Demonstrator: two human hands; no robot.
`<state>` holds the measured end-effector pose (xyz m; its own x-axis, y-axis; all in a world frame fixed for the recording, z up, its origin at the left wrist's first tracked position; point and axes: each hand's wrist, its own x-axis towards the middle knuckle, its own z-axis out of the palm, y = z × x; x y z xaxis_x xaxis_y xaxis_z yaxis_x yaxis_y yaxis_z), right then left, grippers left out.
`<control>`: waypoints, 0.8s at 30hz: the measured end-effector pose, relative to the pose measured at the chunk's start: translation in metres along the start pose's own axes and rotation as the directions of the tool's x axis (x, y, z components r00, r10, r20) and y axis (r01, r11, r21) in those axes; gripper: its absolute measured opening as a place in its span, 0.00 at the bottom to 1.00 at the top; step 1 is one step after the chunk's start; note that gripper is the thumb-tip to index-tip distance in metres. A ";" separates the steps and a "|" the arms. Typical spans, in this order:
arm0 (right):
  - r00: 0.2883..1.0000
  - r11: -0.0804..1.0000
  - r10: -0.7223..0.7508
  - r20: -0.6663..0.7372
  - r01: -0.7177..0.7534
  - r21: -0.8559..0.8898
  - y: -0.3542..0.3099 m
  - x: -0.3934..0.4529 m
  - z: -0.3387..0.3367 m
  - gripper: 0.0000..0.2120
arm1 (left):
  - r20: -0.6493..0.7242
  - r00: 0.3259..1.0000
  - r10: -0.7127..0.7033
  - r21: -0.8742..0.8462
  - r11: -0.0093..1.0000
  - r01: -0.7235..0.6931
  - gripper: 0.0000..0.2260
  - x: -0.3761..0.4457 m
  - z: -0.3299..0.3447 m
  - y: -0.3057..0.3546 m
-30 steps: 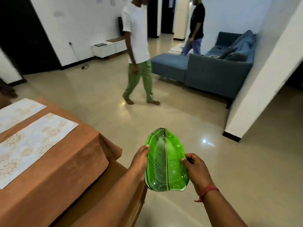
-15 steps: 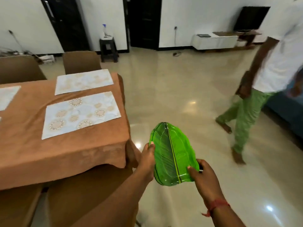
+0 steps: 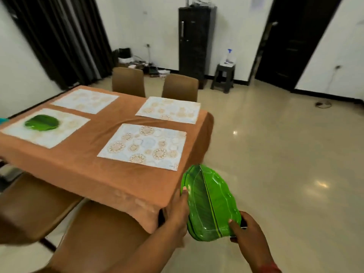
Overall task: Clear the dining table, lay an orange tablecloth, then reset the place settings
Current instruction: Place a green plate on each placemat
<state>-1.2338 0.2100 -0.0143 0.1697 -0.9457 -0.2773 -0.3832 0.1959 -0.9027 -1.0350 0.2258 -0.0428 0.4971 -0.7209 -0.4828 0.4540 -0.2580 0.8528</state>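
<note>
A stack of green leaf-shaped plates [image 3: 209, 203] is held in front of me beside the table's near right corner. My left hand [image 3: 178, 210] grips its left edge and my right hand [image 3: 249, 233] grips its near right end, thumb on top. The dining table carries an orange tablecloth [image 3: 82, 172] with several patterned placemats; the nearest placemat [image 3: 143, 145] is bare. Another green leaf plate [image 3: 42, 122] lies on the left placemat [image 3: 65, 131].
Brown chairs stand at the near side [image 3: 94, 233] and the far side [image 3: 179, 86] of the table. A dark cabinet [image 3: 194, 42] and a small stool [image 3: 224, 75] stand by the back wall. Glossy floor [image 3: 275, 154] spreads to the right.
My view has swung left, bringing the whole table into sight; the walking person has left the frame. Both hands still hold the plates, now close to the table's corner.
</note>
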 end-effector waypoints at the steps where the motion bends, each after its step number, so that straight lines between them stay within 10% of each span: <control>1: 0.998 0.999 -0.027 0.059 0.028 -0.023 -0.008 0.019 -0.001 0.10 | -0.053 0.999 0.012 -0.037 0.999 -0.014 0.14 0.007 0.003 0.006; 17: 0.739 0.924 -0.119 0.663 0.326 -0.198 -0.087 0.268 0.151 0.09 | -0.653 0.755 0.054 -0.254 0.924 -0.286 0.11 0.126 -0.076 0.059; 24: 0.651 0.787 -0.004 0.759 0.470 -0.399 -0.127 0.363 0.252 0.25 | -0.750 0.661 -0.018 -0.290 0.907 -0.304 0.12 0.186 -0.125 0.103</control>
<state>-0.8947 -0.0926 -0.0838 0.8016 -0.4190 -0.4265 -0.5837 -0.3940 -0.7100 -0.8037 0.1454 -0.0694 0.8752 0.0101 -0.4836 0.4749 0.1717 0.8631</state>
